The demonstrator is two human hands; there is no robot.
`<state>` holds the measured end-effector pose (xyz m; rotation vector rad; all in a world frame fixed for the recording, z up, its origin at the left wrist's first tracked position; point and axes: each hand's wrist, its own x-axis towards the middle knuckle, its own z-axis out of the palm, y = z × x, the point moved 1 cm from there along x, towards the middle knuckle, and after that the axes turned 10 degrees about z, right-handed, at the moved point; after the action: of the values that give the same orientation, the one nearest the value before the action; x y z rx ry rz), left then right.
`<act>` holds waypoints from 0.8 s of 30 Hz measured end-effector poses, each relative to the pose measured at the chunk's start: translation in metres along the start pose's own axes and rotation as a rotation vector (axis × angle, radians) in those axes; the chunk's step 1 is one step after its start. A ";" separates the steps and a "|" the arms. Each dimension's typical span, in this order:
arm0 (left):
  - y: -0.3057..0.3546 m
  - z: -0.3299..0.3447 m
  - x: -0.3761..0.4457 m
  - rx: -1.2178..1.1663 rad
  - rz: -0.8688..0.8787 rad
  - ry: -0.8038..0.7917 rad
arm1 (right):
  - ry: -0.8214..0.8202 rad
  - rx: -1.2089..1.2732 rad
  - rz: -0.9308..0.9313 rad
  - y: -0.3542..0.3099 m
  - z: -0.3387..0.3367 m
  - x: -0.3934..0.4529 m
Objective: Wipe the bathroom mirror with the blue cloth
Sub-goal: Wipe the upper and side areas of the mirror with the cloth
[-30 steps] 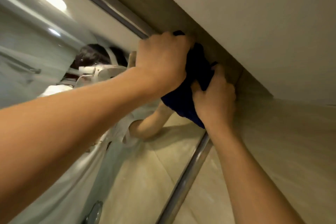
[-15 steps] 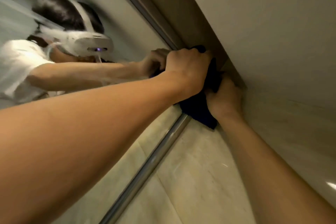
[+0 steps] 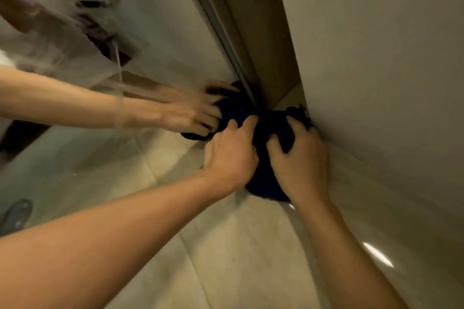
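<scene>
The blue cloth [image 3: 266, 158] is a dark navy, almost black in this light, bunched into a rumpled wad with a ragged edge poking up at its far right. It sits pressed against the wall at the edge of the mirror [image 3: 160, 40], just where the mirror's metal frame [image 3: 221, 32] runs down to the hands, and part of it hangs below the wrists in a rounded fold.

The left hand [image 3: 231, 155] lies on the cloth's left side, fingers stretched forward and slightly bent, their tips sinking into the fabric. The right hand [image 3: 298, 158] covers the right side, its fingers curled over the wad and digging into it, so it seems to grip rather than merely press, though the dark folds make that hard to judge.

In the mirror a blurred reflection shows two forearms reaching to the same dark cloth. The glass there is streaked by motion blur. Right of the frame stands a brown recessed strip [image 3: 263, 32], then a plain pale wall panel [image 3: 376, 57]. Below the hands spreads glossy beige marble tile [image 3: 251, 246] with faint joints and a bright glint of light at the lower right.
</scene>
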<state>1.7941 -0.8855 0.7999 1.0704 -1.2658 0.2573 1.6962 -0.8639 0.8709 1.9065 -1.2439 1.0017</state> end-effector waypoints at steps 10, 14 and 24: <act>-0.008 0.007 0.009 0.469 0.196 -0.048 | 0.116 -0.073 0.035 -0.015 0.041 0.030; -0.014 0.010 0.002 0.443 0.190 -0.033 | 0.130 -0.064 0.022 -0.018 0.047 0.025; -0.047 -0.002 -0.061 0.380 0.112 -0.229 | -0.178 -0.339 -0.123 -0.029 0.057 -0.042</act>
<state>1.8066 -0.8847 0.7238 1.3830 -1.5230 0.4856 1.7270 -0.8822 0.8037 1.8055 -1.2848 0.5270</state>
